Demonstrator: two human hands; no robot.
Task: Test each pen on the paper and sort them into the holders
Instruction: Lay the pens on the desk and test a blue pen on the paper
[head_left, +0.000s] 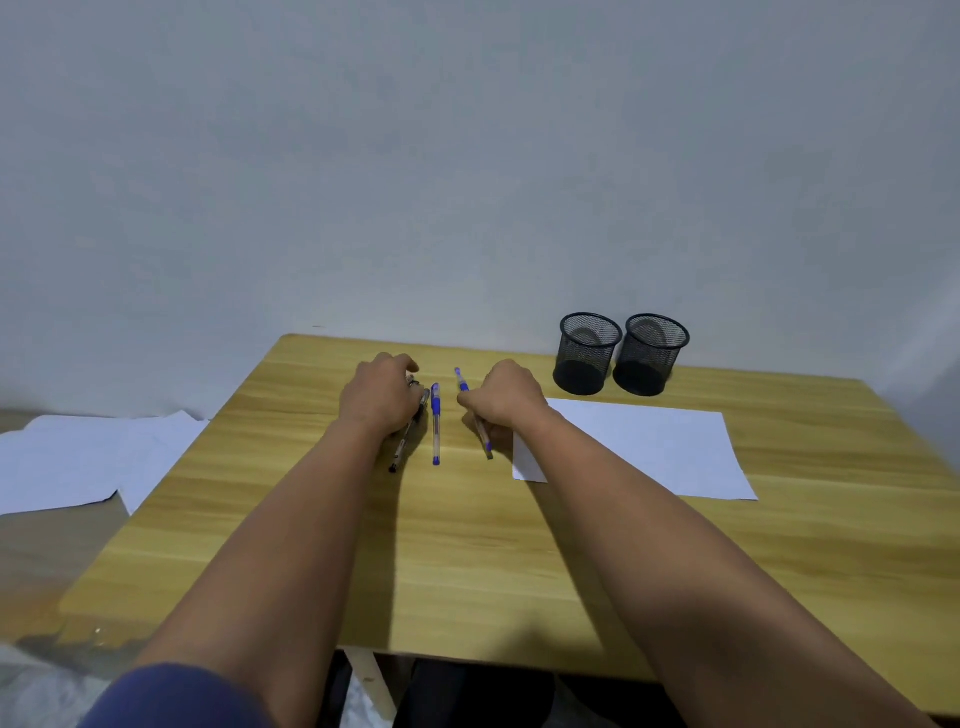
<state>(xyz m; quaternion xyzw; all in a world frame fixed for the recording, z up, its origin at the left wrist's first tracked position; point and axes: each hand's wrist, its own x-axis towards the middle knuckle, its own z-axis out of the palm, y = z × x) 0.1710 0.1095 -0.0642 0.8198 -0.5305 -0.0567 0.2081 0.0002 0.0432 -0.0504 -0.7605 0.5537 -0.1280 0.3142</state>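
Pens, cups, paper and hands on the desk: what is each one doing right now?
Left hand: resting on the black pen.
Right hand: closed around a blue pen.
Held blue pen: tilted.
Middle blue pen: lying loose, capped.
Black pen: lying flat.
Left cup: upright, empty.
Right cup: upright, empty.
Paper: flat, blank.

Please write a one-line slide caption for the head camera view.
Right hand grips a blue pen; left hand rests on a black pen.

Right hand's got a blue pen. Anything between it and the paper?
Nothing visible. The right hand grips a blue pen just left of the white sheet; only bare table lies between. Both mesh holders stand beyond the sheet's far edge.
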